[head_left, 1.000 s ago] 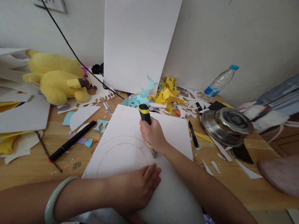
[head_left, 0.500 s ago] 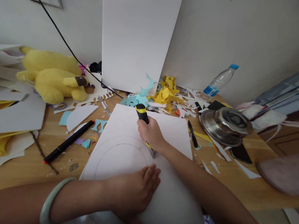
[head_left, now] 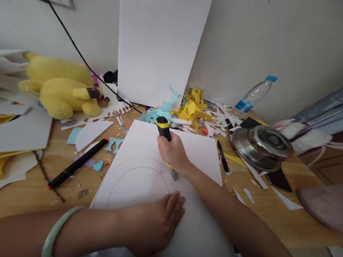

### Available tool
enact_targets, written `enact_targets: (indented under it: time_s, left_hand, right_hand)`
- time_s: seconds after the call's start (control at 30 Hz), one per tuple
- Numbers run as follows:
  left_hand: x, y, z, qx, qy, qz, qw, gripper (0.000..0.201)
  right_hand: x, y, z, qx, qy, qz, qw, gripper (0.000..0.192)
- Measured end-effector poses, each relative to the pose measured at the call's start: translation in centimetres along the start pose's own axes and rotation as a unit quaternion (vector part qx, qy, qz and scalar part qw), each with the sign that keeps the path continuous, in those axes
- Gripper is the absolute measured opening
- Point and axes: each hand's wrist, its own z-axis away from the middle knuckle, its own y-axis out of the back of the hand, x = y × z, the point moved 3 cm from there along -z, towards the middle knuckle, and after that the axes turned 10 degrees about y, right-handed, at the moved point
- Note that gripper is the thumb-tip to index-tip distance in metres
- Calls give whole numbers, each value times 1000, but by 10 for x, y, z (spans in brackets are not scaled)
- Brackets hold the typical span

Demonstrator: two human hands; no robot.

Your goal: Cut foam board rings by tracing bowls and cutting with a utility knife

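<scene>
Slippage is the first thing we would worry about: our right hand (head_left: 173, 151) is wrapped tight in a fist around the black-and-yellow utility knife (head_left: 163, 129), and the blade tip meets the white sheet (head_left: 196, 150) just below the heel of that fist, on the right side of the pencilled double circle (head_left: 135, 181). Our left hand (head_left: 156, 222) lies flat, fingers (head_left: 174, 202) extended and together, palm down on the sheet, gripping nothing. Those fingertips sit near the blade, on its near side. If the cut runs toward us along the arc and the knife skids, we judge it could reach the left fingertips; too much pressure on a smooth sheet, or a jerk where the curve tightens, would cause that. A loose hold-down could also let the sheet turn and carry the cut off the line.

Knife axis: it runs steeply from the yellow-banded butt, which sticks up above the right thumb and leans away from us, down to the blade, which points toward the sheet and slightly toward the left fingers. The blade itself is mostly hidden by the fist.

Beyond the right knuckles lie yellow and blue paper scraps (head_left: 192, 108); a black marker (head_left: 76, 163) lies well left of both hands.
</scene>
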Motion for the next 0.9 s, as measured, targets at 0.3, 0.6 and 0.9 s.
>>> enact_targets:
  time_s: [0.3,0.6,0.9]
  left_hand:
    - [0,-1,-1,8,7,8,1000,79]
    - [1,-3,0,-4,3,4,1000,87]
    - [2,-4,-1,-9,2,-1,1000,86]
  right_hand:
    - [-2,-7,-3,-42,-15,2,999,11]
    - [-2,-11,-7,-51,-19,-15,998,12]
    - [0,-18,-12,-71,-26,-19,997,10]
